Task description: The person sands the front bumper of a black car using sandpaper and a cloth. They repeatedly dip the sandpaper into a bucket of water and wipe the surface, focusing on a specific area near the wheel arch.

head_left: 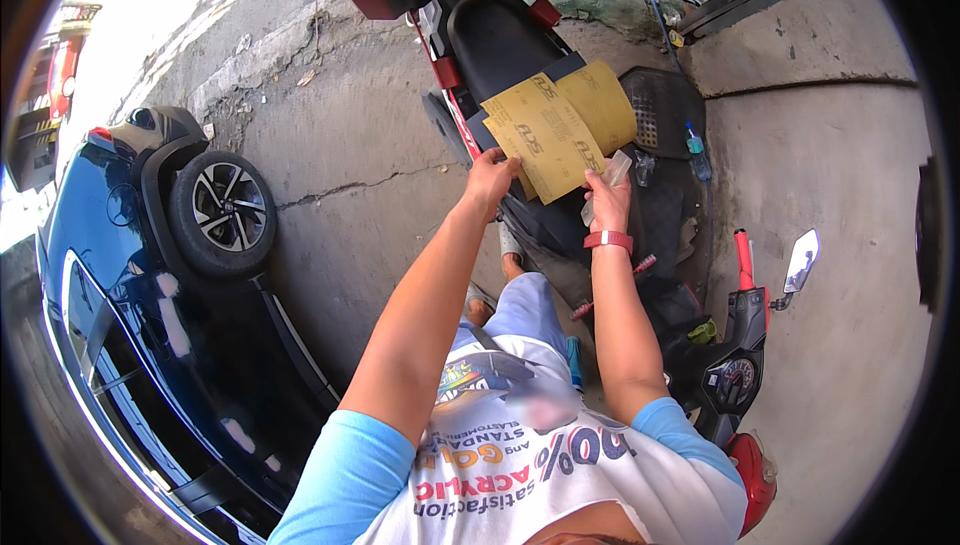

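Note:
A yellow sandpaper sheet (545, 130), its printed backing facing up, is stretched between my two hands over the motorcycle's rear. My left hand (492, 181) pinches the near left corner, thumb on top. At the near right corner, my right hand (608, 203) grips the sheet. A translucent plastic piece (619, 169) also sits in that hand; its kind is unclear. Behind, a second yellow sheet (605, 103) curls at its right end, partly hidden by the first. Dark edges show beneath the sheets, next to the black motorcycle seat (500, 33).
On the left is a dark blue car (150, 275) with pale patches on its side and a wheel (225, 207). A plastic bottle (697, 153) is beyond my right hand. Motorcycle handlebar (745, 265) and mirror (801, 261) stick out at right, near the concrete wall (810, 165).

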### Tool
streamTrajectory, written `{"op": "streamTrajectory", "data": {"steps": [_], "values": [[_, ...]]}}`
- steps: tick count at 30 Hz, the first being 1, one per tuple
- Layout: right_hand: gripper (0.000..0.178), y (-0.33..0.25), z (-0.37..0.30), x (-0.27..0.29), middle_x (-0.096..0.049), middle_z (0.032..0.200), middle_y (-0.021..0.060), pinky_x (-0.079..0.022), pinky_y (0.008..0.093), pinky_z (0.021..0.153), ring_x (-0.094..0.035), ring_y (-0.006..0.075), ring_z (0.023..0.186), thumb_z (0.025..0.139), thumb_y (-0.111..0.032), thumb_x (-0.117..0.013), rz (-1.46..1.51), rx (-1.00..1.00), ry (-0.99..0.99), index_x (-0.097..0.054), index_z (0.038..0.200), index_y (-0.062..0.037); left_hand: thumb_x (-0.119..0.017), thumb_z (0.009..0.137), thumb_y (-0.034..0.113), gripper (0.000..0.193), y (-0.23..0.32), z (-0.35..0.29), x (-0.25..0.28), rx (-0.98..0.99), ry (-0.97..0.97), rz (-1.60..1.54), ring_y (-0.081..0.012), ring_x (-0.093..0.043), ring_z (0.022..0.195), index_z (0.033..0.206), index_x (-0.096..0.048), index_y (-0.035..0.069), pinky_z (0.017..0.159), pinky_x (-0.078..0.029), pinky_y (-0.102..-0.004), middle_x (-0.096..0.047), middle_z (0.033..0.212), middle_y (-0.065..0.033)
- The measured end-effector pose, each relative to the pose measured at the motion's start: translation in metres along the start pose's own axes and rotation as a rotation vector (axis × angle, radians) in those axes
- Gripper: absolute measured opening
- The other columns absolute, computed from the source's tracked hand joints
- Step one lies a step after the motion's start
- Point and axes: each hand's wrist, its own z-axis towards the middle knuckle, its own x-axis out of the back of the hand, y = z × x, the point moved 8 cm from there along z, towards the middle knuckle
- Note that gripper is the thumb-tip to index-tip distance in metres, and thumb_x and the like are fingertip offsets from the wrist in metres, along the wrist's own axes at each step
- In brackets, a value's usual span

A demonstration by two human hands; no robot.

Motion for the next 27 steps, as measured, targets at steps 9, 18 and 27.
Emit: {"op": "streamTrajectory", "data": {"steps": [9, 18, 27], "values": [[0.049, -0.045, 0.0, 0.008, -0.07, 0.107, 0.0066, -0.051, 0.0286, 0.066, -0.064, 0.0135, 0.08, 0.093, 0.003, -0.075, 0.412, -0.001, -0.072, -0.057, 0.138, -0.0021, -0.062, 0.109, 0.02, 0.027, 0.074, -0.085, 0.037, -0.201, -0.115, -0.353, -0.0121, -0.067, 0.106, 0.134, -0.064, 0.01, 0.091, -0.057, -0.0368, -0.071, 0.12, -0.0005], [0.047, 0.021, 0.04, -0.001, -0.07, 0.109, 0.0123, -0.056, 0.0319, 0.068, -0.069, 0.0175, 0.08, 0.091, -0.001, -0.075, -0.238, 0.002, 0.012, -0.056, 0.133, 0.0007, -0.062, 0.108, 0.019, 0.034, 0.019, -0.213, 0.166, -0.183, 0.097, -0.42, -0.0101, -0.068, 0.11, 0.141, -0.06, 0.01, 0.087, -0.058, -0.0309, -0.071, 0.127, -0.0003], [0.063, -0.007, -0.001, -0.01, -0.056, 0.127, 0.0224, -0.055, 0.0514, 0.098, -0.066, 0.0425, 0.114, 0.091, -0.029, -0.082, -0.924, 0.412, 0.348, -0.055, 0.139, 0.0008, -0.059, 0.108, 0.017, 0.037, -0.089, -0.321, 0.248, -0.247, 0.299, -0.625, -0.0092, -0.07, 0.111, 0.143, -0.058, 0.006, 0.088, -0.056, -0.0277, -0.071, 0.128, -0.0012]]}}
